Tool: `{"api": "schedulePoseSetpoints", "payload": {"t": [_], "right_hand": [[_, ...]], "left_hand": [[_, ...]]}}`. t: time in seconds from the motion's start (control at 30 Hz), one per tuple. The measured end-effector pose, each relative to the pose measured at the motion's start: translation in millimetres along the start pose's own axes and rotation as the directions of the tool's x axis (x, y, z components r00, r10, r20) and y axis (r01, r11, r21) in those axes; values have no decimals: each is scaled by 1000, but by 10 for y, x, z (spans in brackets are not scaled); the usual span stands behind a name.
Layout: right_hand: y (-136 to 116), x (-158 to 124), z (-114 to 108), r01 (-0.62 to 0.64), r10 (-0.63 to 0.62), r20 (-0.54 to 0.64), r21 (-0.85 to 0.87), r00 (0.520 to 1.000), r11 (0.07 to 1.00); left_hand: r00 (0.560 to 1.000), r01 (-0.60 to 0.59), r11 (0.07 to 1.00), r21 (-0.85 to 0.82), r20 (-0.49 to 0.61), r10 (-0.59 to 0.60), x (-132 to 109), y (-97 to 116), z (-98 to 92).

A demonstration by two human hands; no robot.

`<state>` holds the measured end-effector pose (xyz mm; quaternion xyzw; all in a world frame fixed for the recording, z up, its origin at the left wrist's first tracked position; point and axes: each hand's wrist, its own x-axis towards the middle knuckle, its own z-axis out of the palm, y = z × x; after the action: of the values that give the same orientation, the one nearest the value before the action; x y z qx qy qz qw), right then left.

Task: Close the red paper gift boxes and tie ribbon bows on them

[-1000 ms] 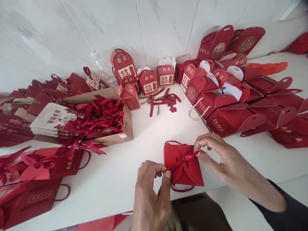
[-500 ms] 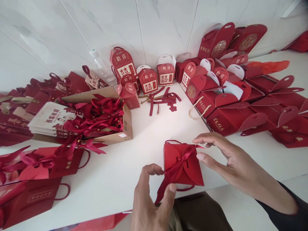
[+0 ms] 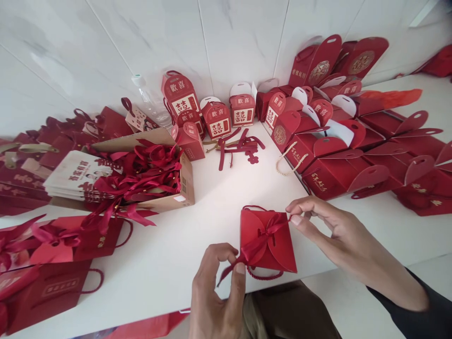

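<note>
A red gift box with rounded, overlapping top flaps stands near the table's front edge. A red satin ribbon lies across its top, knotted in the middle, and rope handles show at the box's back and front. At the lower left, my left hand pinches one ribbon tail between thumb and forefinger, with the loose end sticking out past them. My right hand pinches the other ribbon end off the box's right corner. Both hands are closed on the ribbon.
A cardboard carton of ribbon bows and printed cards stands left. Finished-looking red boxes lie front left. Small boxes line the wall behind loose ribbon scraps. Many open-topped red boxes fill the right.
My fingers have closed: the left hand now pinches the lower-left ribbon tail and the right hand the upper-right end. The ribbon looks straighter across the box.
</note>
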<state>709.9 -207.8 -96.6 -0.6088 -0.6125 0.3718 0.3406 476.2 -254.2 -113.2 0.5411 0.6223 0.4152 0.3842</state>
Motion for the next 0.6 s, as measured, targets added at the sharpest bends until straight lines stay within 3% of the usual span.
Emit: {"api": "schedulePoseSetpoints", "payload": {"t": [0.13,0.27,0.4,0.6], "right_hand": [[31,24,-3,22,-22,37,0,999,1000],[60,33,30,126,-122,106,-28,987,992],[31,44,69,180,-178,76,-18,981,984],[112,59,57,127,-122,57,-96,991,987]], "left_hand": [[998,-11,1000,-6,-61,11,-6,24,38],[993,-119,992,30,-3,119,74,27,67],[979,-199,976,86,62,194,159,-3,55],[967,-227,974,19,126,223,215,-42,51]]}}
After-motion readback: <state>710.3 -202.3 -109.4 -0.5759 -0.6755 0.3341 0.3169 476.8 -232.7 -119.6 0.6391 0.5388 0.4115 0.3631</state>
